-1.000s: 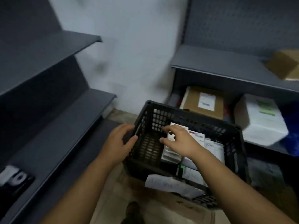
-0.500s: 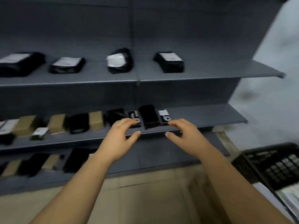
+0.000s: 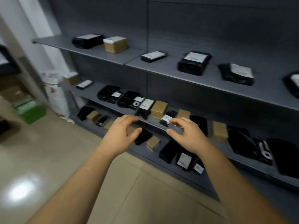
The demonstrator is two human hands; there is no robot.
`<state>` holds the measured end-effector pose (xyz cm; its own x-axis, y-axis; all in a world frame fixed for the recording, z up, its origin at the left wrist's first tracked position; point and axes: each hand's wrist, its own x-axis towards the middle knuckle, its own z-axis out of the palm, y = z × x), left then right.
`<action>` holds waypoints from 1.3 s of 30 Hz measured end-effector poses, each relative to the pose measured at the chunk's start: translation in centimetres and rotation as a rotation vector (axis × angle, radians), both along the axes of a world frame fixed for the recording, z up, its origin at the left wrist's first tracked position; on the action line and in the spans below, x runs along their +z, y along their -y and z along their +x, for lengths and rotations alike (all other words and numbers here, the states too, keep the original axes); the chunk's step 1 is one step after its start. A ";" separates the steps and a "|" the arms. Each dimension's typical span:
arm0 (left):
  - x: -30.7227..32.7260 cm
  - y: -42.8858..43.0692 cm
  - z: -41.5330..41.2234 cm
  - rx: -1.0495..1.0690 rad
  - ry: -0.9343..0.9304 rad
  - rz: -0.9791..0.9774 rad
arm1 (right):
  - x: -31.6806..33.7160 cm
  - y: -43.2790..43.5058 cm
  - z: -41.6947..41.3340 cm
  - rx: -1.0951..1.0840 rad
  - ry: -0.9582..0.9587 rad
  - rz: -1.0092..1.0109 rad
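Note:
My left hand and my right hand are both raised in front of a grey shelf unit, palms facing each other, fingers loosely spread. Neither hand holds anything. Behind them the middle shelf carries a brown cardboard box, black pouches and a small white-labelled packet. The hands float in front of the shelf edge without touching it.
The top shelf holds a brown box and several black labelled packages. The lowest shelf has more black pouches and small brown boxes. A white sack and a green crate stand at the left on the tiled floor.
My view has swung left from the black crate to the shelves. Both hands left the crate and now hover empty in front of the shelves.

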<state>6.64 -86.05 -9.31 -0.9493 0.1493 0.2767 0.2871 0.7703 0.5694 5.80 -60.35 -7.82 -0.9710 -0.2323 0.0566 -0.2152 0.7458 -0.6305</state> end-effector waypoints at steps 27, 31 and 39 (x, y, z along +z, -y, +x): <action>-5.8 54.0 -32.6 0.345 0.123 -0.040 | -8.3 55.6 -40.6 0.282 0.173 -0.059; -7.8 55.2 -41.5 0.099 0.163 -0.043 | -10.6 55.1 -44.2 0.039 0.212 -0.045; -16.0 51.6 -56.5 -0.198 0.356 -0.076 | -18.8 50.4 -50.9 -0.308 0.347 -0.022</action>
<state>-49.88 -137.64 -25.33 -0.9347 0.3457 -0.0825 0.2292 0.7637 0.6035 -45.14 -110.73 -26.62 -0.9570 0.0680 -0.2820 0.2409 0.7276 -0.6423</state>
